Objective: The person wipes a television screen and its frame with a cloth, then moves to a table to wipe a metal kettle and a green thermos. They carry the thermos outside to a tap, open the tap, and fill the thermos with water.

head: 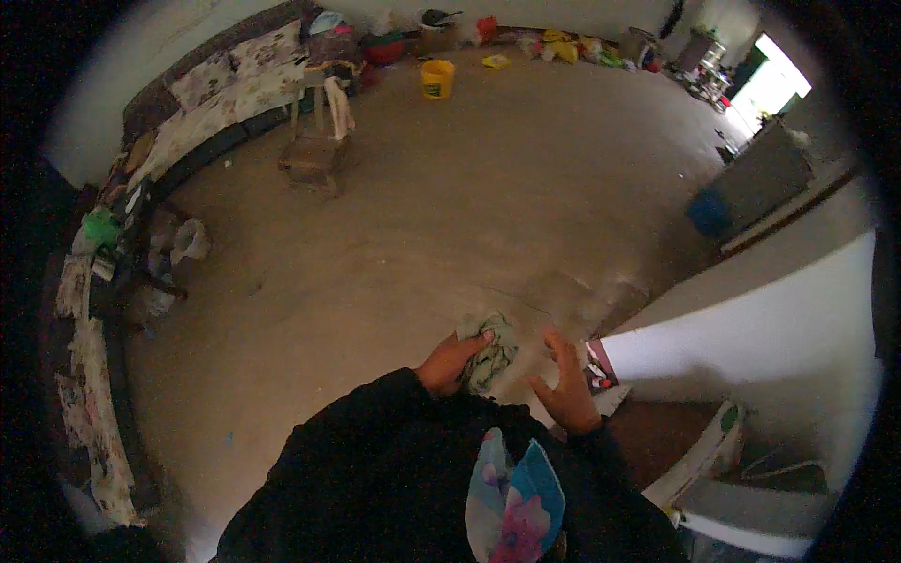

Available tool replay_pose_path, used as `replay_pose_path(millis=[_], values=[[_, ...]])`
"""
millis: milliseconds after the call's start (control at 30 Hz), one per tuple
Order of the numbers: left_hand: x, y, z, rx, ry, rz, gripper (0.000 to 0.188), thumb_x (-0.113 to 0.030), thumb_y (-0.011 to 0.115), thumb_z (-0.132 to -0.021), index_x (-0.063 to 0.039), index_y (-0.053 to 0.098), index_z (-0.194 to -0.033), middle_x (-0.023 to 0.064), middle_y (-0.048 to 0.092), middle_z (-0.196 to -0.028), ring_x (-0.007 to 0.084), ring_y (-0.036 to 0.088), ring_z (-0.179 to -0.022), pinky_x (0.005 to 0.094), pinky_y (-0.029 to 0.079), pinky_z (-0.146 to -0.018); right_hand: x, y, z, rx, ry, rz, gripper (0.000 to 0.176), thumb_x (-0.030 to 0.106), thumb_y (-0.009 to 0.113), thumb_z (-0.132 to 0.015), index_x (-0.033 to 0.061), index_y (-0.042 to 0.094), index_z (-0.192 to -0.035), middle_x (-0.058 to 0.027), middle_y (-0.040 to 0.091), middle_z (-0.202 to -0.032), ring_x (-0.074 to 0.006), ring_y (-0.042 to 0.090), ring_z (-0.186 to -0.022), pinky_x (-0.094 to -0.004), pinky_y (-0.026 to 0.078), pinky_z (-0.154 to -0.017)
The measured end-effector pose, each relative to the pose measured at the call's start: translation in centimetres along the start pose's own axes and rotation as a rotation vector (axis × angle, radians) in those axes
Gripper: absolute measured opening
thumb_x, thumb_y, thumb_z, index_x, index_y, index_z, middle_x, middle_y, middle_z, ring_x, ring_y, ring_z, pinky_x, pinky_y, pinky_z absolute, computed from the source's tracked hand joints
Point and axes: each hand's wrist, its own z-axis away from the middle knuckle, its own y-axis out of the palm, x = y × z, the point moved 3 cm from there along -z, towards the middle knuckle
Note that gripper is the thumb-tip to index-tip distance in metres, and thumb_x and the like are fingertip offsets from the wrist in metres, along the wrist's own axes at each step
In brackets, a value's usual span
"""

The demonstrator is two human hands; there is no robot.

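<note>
My left hand (448,364) grips a crumpled pale green cloth (493,354) in front of my body, with the thumb lying over it. The cloth is bunched up and part of it is hidden behind the fingers. To the right of it, my right hand (565,386) is raised with thumb and fingers apart and nothing between them. A small gap separates this hand from the cloth. Below both hands I see my dark sleeves and a flower-patterned scarf (517,503) at my chest.
A wooden chair (314,149) stands on the bare floor near a sofa (232,91) with floral covers. A yellow bucket (437,79) is at the far side. Close on my right are a white panel (760,317) and furniture with a brown surface (658,440). Bright light enters through a doorway (767,81).
</note>
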Motion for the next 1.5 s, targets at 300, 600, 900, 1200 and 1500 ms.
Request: replay_pose_path(millis=[300, 600, 900, 1200, 1500], values=[[1.9, -4.3, -7.9, -0.22, 0.241, -0.682, 0.068, -0.055, 0.031, -0.101, 0.002, 0.047, -0.135, 0.0133, 0.057, -0.129, 0.0242, 0.053, -0.117, 0.0374, 0.039, -0.103, -6.6, -1.6, -5.7, 0.17, 0.102, -0.014, 0.066, 0.011, 0.066, -0.083, 0.0035, 0.037, -0.142, -0.0204, 0.048, -0.136, -0.0328, 0.052, -0.12, -0.0422, 0.042, -0.101], [-12.1, -3.6, -15.4, -0.344, 0.349, -0.161, 0.084, -0.067, 0.024, -0.096, 0.004, 0.049, -0.133, 0.0141, 0.057, -0.13, 0.0261, 0.052, -0.119, 0.035, 0.036, -0.105, -12.2, -4.1, -23.7, 0.438, -0.095, 0.162, 0.057, 0.02, 0.064, -0.087, 0.0039, 0.044, -0.138, -0.02, 0.054, -0.128, -0.033, 0.058, -0.111, -0.0411, 0.047, -0.093], [-17.6, -5.9, -14.8, -0.731, 0.472, -0.063, 0.077, -0.063, 0.026, -0.098, 0.001, 0.047, -0.135, 0.015, 0.058, -0.126, 0.0272, 0.051, -0.121, 0.0357, 0.036, -0.106, -4.2, -2.1, -38.2, 0.7, -0.543, 0.03, 0.054, 0.023, 0.063, -0.087, 0.0062, 0.048, -0.136, -0.0212, 0.053, -0.13, -0.0357, 0.053, -0.117, -0.0408, 0.042, -0.1], [-22.2, -9.0, -15.7, -0.503, 0.627, -0.126, 0.065, -0.052, 0.037, -0.1, -0.009, 0.024, -0.147, 0.0125, 0.038, -0.144, 0.024, 0.041, -0.129, 0.0397, 0.039, -0.104, 3.4, 6.8, -42.3, 0.497, -0.729, -0.265, 0.067, 0.025, 0.069, -0.086, 0.0093, 0.036, -0.142, -0.0257, 0.031, -0.146, -0.0426, 0.037, -0.131, -0.0473, 0.03, -0.11], [-35.1, -13.2, -15.0, -0.312, 0.596, -0.551, 0.061, -0.042, 0.045, -0.101, -0.013, 0.023, -0.15, 0.0095, 0.043, -0.142, 0.0232, 0.04, -0.131, 0.0423, 0.037, -0.107, 5.5, 9.6, -57.6, 0.547, -0.119, -0.793, 0.056, 0.02, 0.068, -0.086, 0.0081, 0.044, -0.135, -0.0177, 0.049, -0.136, -0.032, 0.05, -0.123, -0.0443, 0.042, -0.102]])
